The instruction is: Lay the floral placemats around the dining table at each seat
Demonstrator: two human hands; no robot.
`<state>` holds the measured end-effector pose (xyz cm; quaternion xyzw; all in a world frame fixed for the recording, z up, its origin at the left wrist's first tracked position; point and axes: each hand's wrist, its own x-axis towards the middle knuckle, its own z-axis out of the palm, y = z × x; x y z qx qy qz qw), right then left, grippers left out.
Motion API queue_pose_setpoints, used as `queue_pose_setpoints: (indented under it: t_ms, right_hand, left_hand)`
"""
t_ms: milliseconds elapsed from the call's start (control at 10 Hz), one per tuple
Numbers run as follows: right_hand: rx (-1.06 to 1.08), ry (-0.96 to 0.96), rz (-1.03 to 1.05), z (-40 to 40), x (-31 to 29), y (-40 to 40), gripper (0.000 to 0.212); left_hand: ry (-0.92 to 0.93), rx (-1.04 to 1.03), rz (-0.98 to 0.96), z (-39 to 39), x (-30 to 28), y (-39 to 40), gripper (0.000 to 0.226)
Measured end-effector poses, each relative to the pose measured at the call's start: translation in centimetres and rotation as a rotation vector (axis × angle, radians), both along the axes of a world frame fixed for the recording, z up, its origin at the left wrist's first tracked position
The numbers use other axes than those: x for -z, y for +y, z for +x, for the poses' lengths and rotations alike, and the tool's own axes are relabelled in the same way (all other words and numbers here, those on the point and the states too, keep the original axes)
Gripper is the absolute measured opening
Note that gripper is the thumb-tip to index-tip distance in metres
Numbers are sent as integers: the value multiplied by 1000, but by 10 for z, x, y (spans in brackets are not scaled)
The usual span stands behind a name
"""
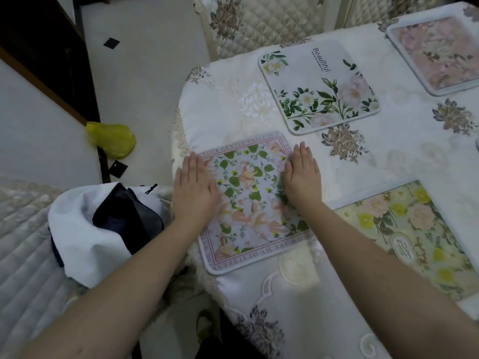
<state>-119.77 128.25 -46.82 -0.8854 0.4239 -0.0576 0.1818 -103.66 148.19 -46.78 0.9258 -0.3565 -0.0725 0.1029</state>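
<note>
White embroidered cloth covers the dining table (pixel 298 281), and at its rounded end, nearest to the person, lies a placemat with a pink lettered border (pixel 248 198). Both hands rest flat on it: the left hand (pixel 194 187) on its left edge, the right hand (pixel 302 174) on its right edge. The fingers are stretched out and together, palms down, gripping nothing; they only press the mat onto the cloth.

The mat looks thin, light and flexible, with rounded corners and a stitched rim. I judge it would bend if lifted by one corner, so it is better to slide it under flat palms or to take it by two opposite edges. The cloth below is soft and may wrinkle when the mat is pushed.

Its left side is very close to the table edge, so little room remains there; a white and dark garment (pixel 103 224) lies on the quilted seat just beside. To the right, a yellow-flowered placemat (pixel 414 242) is near but apart. Further away lie a placemat with green leaves (pixel 321 89) and a pink one (pixel 438 53), with bare cloth between them.
</note>
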Motion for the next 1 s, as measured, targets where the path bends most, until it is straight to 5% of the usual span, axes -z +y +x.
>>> queue_pose_setpoints:
  t_ms: [200,700,1000]
  right_hand:
    - [-67,-2,105,2,7,89,55]
    - [-135,169,3,-63,3,54,56]
    - [-132,47,136,-40,-56,99,55]
  left_hand:
    - [78,120,16,-88,2,10,65]
    - [141,221,183,-59,9,57,65]
    - [160,266,145,-55,-46,100,66]
